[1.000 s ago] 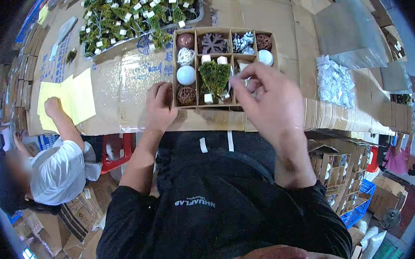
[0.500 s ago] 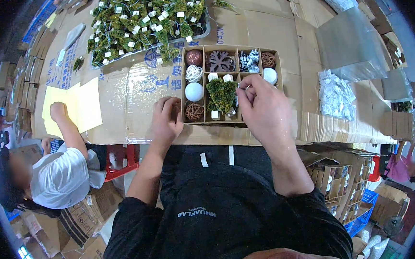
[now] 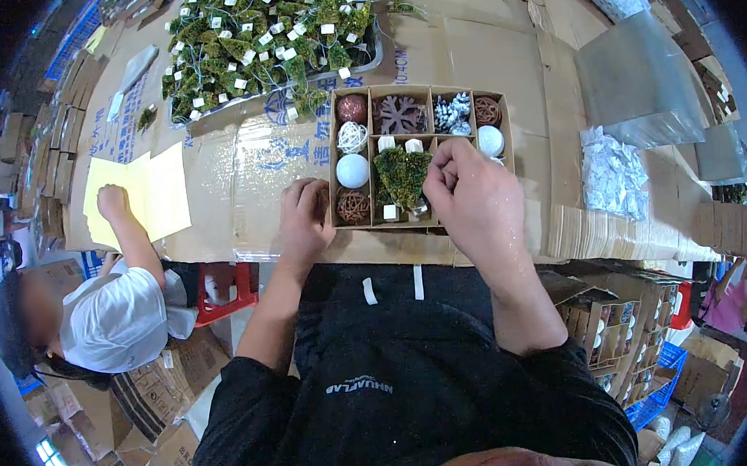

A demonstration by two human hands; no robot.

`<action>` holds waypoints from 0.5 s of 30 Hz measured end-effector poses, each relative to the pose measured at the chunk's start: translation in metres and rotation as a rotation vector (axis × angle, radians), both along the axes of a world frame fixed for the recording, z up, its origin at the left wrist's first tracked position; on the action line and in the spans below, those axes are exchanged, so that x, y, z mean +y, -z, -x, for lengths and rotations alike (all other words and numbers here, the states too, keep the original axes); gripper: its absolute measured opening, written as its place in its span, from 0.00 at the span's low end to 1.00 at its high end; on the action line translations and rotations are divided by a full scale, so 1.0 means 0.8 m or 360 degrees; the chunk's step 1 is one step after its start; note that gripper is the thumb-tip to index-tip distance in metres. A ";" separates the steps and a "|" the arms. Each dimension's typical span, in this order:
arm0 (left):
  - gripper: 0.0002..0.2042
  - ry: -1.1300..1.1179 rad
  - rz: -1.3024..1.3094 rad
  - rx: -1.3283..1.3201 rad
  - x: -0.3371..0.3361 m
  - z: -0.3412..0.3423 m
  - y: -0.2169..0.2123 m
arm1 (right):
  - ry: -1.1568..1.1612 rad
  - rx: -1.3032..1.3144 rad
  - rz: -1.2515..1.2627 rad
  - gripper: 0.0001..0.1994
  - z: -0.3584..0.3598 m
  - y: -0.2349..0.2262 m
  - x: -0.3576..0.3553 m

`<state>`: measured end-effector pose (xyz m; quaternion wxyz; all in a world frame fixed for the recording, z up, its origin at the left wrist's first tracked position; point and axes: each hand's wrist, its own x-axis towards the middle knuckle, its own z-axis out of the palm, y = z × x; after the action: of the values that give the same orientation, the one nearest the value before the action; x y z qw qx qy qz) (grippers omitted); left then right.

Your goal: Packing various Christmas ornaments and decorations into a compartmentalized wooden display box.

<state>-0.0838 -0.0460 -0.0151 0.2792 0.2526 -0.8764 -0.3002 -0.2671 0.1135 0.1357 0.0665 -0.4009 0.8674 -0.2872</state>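
Note:
A brown cardboard box (image 3: 416, 90) with several compartments lies on the cardboard-covered table (image 3: 257, 172). It holds round ornaments, a dark snowflake (image 3: 400, 112), a white ball (image 3: 353, 170) and small green moss trees (image 3: 402, 175). My left hand (image 3: 303, 219) rests curled against the box's left wall, beside a brown wicker ball (image 3: 353, 206). My right hand (image 3: 473, 198) sits over the box's right front part, fingers pinched at the moss trees; whether it grips one is hidden.
A tray (image 3: 362, 67) piled with more tagged green moss trees stands behind the box. Another person in a white shirt (image 3: 115, 316) at the left touches a yellow sheet (image 3: 141, 195). Clear bags (image 3: 614, 181) and stacked flat cardboard (image 3: 616, 233) lie at the right.
My right hand has dropped lower over the box and its fingers have closed toward the moss trees. The left hand stays at the box's left wall.

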 end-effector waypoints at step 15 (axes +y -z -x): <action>0.23 0.0010 0.0018 -0.0005 -0.002 0.000 0.008 | -0.0041 -0.0101 0.0205 0.06 0.007 -0.002 0.007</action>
<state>-0.0835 -0.0478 -0.0212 0.2783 0.2487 -0.8794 -0.2957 -0.2728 0.1191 0.1376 0.0716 -0.4062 0.8394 -0.3541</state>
